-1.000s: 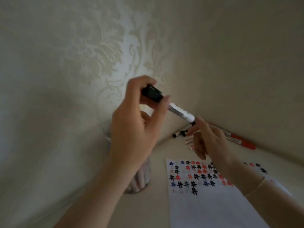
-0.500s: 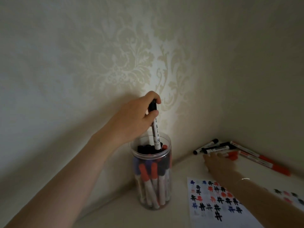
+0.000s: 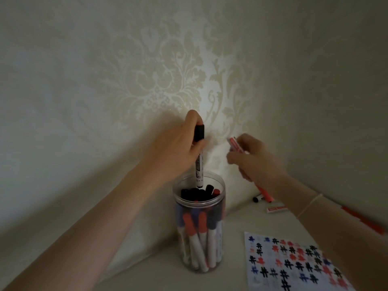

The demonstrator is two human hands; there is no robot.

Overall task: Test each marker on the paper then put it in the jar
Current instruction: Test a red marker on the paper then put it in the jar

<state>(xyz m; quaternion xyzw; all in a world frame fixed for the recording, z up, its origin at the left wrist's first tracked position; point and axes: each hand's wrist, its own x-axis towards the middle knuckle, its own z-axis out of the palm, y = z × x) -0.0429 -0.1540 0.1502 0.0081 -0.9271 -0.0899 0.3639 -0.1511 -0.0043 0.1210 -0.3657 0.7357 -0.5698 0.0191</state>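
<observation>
Holding the black-capped white marker (image 3: 199, 158) upright, your left hand (image 3: 176, 152) pinches it near the cap, with the lower end just inside the mouth of the clear plastic jar (image 3: 199, 225) directly beneath that hand. The jar is already crowded with red-, blue- and black-capped markers, so the gap for this one looks narrow. Your right hand (image 3: 254, 160), just beside the left and a little to its right, is closed around a red-capped white marker (image 3: 236, 144); motion blur hides exactly how the fingers sit on it. Below that right forearm lies the white sheet of paper (image 3: 294, 276) covered in black, red and blue hash marks, and a few loose markers (image 3: 277, 209) rest on the surface beyond your right wrist.

These markers should handle as light, stiff, smooth plastic tubes, likely a bit slippery, so a firm pinch on the barrel just below the cap suits them best. Judging by the crowding, you may need to wiggle the black one down between the caps rather than drop it. The jar looks light enough to tip if pushed sideways.
</observation>
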